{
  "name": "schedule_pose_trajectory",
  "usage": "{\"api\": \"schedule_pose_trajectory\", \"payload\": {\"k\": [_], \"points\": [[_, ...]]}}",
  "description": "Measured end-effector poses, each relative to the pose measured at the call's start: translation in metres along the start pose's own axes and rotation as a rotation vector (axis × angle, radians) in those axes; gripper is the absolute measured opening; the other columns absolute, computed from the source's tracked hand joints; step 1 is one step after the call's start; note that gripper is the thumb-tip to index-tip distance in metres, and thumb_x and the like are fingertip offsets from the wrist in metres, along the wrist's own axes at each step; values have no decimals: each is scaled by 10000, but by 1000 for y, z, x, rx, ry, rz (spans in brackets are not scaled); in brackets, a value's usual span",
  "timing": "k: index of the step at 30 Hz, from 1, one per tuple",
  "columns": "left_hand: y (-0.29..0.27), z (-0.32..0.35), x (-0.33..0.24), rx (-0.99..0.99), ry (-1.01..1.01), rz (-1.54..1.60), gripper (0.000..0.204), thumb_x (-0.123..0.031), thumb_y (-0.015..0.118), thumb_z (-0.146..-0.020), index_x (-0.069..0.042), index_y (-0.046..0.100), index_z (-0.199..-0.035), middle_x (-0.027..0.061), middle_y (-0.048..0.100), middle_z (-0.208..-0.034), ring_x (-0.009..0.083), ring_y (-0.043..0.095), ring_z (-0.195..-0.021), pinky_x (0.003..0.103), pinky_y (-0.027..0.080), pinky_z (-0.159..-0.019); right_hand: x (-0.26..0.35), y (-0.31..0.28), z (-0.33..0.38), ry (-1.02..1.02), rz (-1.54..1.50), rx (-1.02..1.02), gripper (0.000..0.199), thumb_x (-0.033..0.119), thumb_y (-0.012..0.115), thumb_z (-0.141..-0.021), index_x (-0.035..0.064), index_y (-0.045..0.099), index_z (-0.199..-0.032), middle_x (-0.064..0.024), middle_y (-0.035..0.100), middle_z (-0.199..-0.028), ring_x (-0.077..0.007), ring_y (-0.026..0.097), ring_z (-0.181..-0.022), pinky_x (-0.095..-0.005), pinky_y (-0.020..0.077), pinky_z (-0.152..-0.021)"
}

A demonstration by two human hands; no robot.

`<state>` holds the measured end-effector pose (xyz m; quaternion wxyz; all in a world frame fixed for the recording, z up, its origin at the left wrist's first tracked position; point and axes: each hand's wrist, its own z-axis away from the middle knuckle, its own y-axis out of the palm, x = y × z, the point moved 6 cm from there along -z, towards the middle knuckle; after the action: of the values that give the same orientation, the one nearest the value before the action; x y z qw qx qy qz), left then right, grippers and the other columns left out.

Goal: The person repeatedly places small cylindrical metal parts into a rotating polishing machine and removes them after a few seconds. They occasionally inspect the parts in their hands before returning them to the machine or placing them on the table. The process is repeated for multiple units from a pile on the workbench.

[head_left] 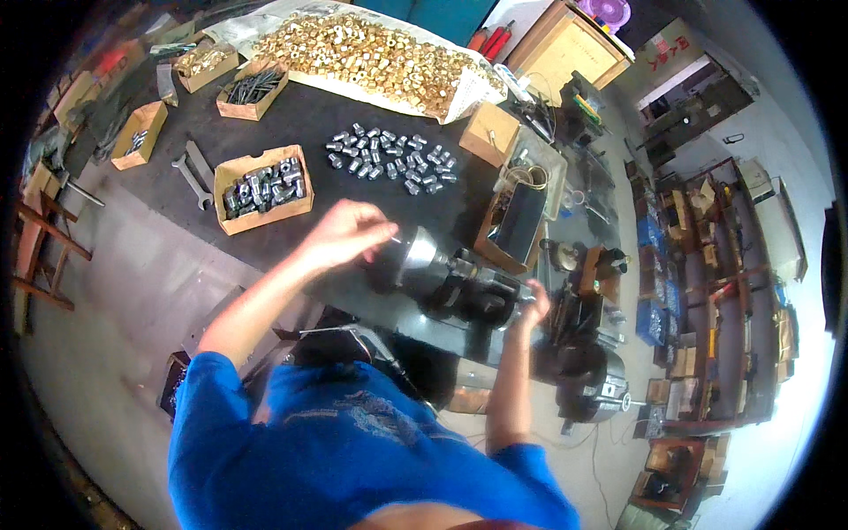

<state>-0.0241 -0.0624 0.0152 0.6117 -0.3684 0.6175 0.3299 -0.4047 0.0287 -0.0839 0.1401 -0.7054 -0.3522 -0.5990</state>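
A dark bench machine with a bright, cone-shaped metal head stands at the table's near edge in front of me. At the left of that head is my left hand, its thumb and fingers pinched together; a small bit of metal shows at the fingertips, too small to name. My right hand is curled round the machine's right end, and its palm hides the part it grips. Beyond the machine, several short dark metal fittings lie loose on the table. More of them fill an open cardboard box left of my left hand.
Brass-coloured nuts are heaped on paper at the back. Small boxes of metal parts and an open-ended wrench lie at the left. A dark trough-like box stands right of the machine. A motor and shelving are farther right.
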Motion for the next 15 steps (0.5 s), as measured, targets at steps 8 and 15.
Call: {"api": "schedule_pose_trajectory", "payload": {"k": [8,15], "points": [[-124,29,-5,-399,-48,-775,200,-129,599,-662,-7,572,-817,130,560,-636,197,561,-558,310,436,-535,95,41,0,-46,-393,73,134,105,443,-829,9,530,-795,17,394,-562,-38,301,-431,-176,201,-369],[-139,27,-26,-602,106,-1229,203,-89,545,-689,-29,569,-881,152,551,-866,317,567,-805,401,448,-705,126,14,48,-151,-432,203,244,262,514,-826,18,516,-812,15,376,-555,-35,265,-416,-172,183,-348]]}}
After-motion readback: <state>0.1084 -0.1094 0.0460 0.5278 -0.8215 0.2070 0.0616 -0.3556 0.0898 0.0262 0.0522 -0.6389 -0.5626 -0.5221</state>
